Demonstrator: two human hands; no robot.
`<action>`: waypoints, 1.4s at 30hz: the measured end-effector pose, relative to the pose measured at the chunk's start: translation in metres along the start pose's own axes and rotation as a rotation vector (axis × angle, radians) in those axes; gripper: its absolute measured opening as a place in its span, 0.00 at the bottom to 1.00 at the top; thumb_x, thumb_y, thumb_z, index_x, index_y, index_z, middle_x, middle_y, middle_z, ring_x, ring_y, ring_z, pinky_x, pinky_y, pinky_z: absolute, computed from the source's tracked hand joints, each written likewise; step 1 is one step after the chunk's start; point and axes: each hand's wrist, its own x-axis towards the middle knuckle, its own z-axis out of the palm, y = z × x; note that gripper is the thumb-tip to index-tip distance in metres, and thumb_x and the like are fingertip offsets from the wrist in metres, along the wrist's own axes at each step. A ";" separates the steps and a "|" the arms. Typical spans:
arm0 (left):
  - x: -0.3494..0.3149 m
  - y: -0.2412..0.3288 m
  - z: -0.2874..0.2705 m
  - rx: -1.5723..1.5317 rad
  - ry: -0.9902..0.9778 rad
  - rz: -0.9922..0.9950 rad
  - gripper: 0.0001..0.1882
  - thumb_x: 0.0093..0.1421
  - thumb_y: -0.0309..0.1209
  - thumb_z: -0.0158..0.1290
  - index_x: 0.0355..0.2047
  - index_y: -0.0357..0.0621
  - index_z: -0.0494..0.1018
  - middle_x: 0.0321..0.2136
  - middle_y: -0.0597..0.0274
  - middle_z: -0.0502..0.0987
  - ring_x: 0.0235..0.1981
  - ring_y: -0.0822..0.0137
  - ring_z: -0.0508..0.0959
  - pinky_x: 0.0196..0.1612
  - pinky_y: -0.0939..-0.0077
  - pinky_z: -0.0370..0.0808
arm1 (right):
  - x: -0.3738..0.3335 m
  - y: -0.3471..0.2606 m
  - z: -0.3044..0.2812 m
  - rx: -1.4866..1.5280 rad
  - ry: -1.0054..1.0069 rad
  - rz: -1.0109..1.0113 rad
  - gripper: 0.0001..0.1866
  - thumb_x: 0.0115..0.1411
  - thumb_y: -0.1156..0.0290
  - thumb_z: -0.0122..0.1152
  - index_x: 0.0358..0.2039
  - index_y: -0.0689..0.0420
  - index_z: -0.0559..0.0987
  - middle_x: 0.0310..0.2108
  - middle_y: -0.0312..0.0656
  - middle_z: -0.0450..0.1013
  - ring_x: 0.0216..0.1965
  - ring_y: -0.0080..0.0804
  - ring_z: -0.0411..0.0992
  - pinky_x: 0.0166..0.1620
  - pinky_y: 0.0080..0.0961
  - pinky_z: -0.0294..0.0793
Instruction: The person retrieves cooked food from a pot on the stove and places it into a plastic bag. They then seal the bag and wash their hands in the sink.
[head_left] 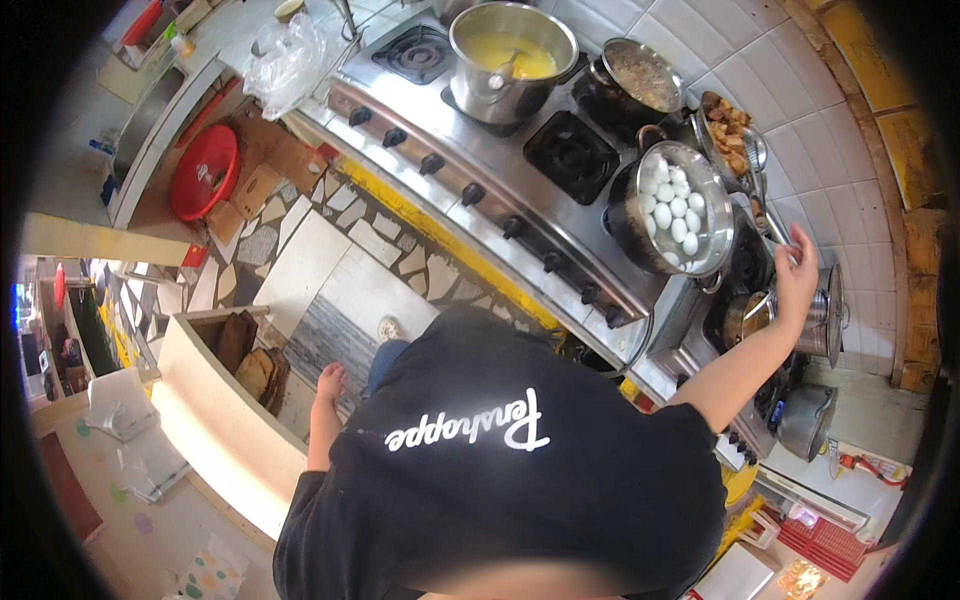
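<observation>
My right hand [793, 262] reaches over the back of the stove. Its fingers are closed on the metal handle of a skimmer [757, 152], whose wire head rests at the edge of a pan of browned fried pieces [728, 130]. Just left of that hand stands a dark pot [640, 225] with a steel basin on top, filled with several white peeled eggs [678, 207]. My left hand [331, 384] hangs low at my left side, away from the stove. Its fingers are loosely curled, and nothing shows in them.
A tall steel pot [470, 75] of yellow liquid with a ladle stands on the stove [445, 120]. Behind it is a pan of bubbling brown liquid [642, 80]. More pots [805, 420] are at the right. A red tub [205, 172] sits below the counter at far left.
</observation>
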 end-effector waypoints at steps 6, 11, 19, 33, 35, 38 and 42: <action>0.031 -0.048 -0.013 0.798 -0.273 0.532 0.15 0.57 0.33 0.49 0.46 0.51 0.72 0.42 0.57 0.76 0.38 0.67 0.77 0.38 0.74 0.74 | -0.103 -0.092 0.157 0.388 -0.608 0.324 0.17 0.58 0.56 0.57 0.32 0.60 0.78 0.27 0.36 0.75 0.27 0.22 0.71 0.28 0.21 0.70; 0.039 -0.051 -0.060 0.246 -0.213 -0.083 0.14 0.59 0.33 0.47 0.45 0.52 0.71 0.37 0.64 0.74 0.34 0.70 0.75 0.34 0.73 0.72 | -0.150 -0.066 0.320 -0.279 -0.843 0.525 0.27 0.57 0.48 0.50 0.29 0.63 0.80 0.28 0.51 0.77 0.30 0.42 0.77 0.36 0.35 0.74; 0.051 -0.005 -0.141 -0.133 -0.016 -0.089 0.15 0.60 0.32 0.46 0.48 0.50 0.69 0.36 0.69 0.73 0.34 0.70 0.73 0.34 0.73 0.69 | -0.174 -0.057 0.362 -0.342 -0.482 0.818 0.22 0.56 0.57 0.49 0.33 0.66 0.80 0.32 0.53 0.77 0.29 0.38 0.78 0.37 0.32 0.76; 0.046 -0.143 -0.177 -0.300 -0.091 -0.084 0.14 0.57 0.31 0.48 0.44 0.46 0.71 0.33 0.67 0.73 0.30 0.72 0.73 0.27 0.80 0.68 | -0.170 -0.102 0.362 -0.865 -0.608 0.448 0.17 0.60 0.68 0.42 0.41 0.58 0.80 0.45 0.48 0.74 0.47 0.44 0.73 0.48 0.36 0.72; 0.048 -0.154 -0.178 -0.229 -0.129 -0.054 0.14 0.58 0.30 0.48 0.44 0.45 0.71 0.33 0.67 0.73 0.30 0.72 0.72 0.27 0.80 0.68 | -0.174 -0.110 0.357 -0.808 -0.584 0.484 0.18 0.60 0.68 0.42 0.41 0.59 0.79 0.45 0.50 0.74 0.48 0.44 0.72 0.49 0.38 0.71; 0.043 -0.144 -0.185 -0.141 -0.121 -0.072 0.14 0.58 0.30 0.48 0.44 0.45 0.71 0.33 0.66 0.73 0.30 0.71 0.72 0.28 0.79 0.69 | -0.177 -0.119 0.354 -0.735 -0.513 0.570 0.18 0.59 0.69 0.41 0.41 0.59 0.79 0.45 0.50 0.73 0.48 0.44 0.72 0.49 0.38 0.71; 0.030 -0.099 -0.202 -0.152 -0.079 -0.051 0.14 0.58 0.30 0.48 0.44 0.45 0.71 0.34 0.66 0.73 0.30 0.71 0.72 0.29 0.78 0.70 | -0.179 -0.112 0.358 -0.704 -0.490 0.606 0.18 0.59 0.68 0.41 0.41 0.59 0.79 0.45 0.49 0.74 0.48 0.46 0.72 0.49 0.39 0.71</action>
